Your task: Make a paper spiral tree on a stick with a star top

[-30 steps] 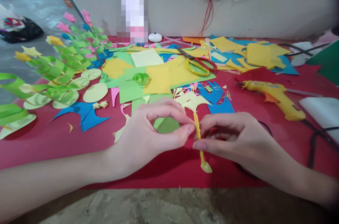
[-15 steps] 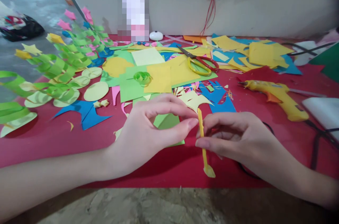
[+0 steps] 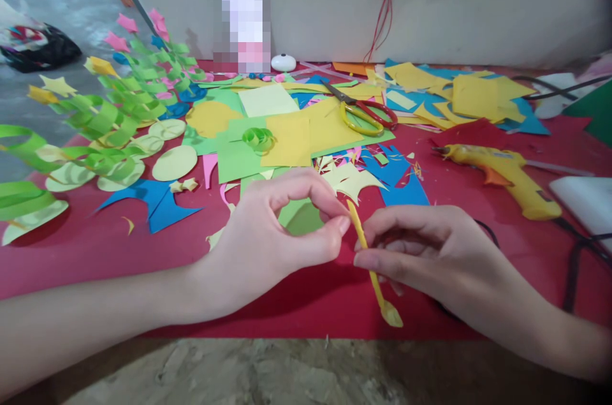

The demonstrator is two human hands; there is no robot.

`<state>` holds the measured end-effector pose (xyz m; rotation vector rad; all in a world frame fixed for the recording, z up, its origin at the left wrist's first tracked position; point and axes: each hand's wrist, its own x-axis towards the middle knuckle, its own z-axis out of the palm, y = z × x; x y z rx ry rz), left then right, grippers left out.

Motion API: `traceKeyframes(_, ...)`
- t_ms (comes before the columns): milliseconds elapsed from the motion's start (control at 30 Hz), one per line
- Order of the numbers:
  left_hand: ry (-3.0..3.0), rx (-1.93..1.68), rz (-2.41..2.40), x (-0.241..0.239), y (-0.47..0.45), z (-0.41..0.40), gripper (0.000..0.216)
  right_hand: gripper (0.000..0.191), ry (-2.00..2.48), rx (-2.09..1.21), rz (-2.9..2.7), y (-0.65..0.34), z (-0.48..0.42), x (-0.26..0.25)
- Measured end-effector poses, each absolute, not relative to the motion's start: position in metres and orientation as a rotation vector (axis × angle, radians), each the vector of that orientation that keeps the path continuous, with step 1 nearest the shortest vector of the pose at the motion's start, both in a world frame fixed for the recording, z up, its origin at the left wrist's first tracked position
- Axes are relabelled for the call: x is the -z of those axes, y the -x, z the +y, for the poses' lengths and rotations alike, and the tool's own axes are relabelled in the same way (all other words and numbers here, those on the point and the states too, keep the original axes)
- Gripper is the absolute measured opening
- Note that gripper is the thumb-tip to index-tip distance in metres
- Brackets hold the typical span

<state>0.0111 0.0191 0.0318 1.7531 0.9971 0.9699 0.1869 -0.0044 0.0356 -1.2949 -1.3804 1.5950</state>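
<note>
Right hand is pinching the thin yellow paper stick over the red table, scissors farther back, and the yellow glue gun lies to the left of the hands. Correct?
Not quite. The head view shows the glue gun lying to the right of the hands, not the left. The rest holds: the right hand pinches the thin yellow stick over the red table, with the scissors farther back.

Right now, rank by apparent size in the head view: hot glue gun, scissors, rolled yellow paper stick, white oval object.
1. Hot glue gun
2. Scissors and rolled yellow paper stick: unsure, the stick is nearer
3. White oval object
</note>
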Motion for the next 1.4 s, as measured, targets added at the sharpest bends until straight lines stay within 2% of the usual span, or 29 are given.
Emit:
traceKeyframes(1033,-1.761,-0.981,0.934,-0.030,-0.009,0.016,0.017,0.012,1.300,-1.621,-1.312,-0.186,-0.007,-0.037)
traceKeyframes(1233,-1.764,-0.924,0.884,-0.030,-0.011,0.012,0.017,0.006,1.288,-1.556,-1.333,-0.194,0.001,-0.034)
traceKeyframes(1400,-1.715,-0.955,0.956,-0.029,-0.012,0.016,0.010,0.001,1.239,-1.626,-1.388,-0.196,-0.002,-0.032)
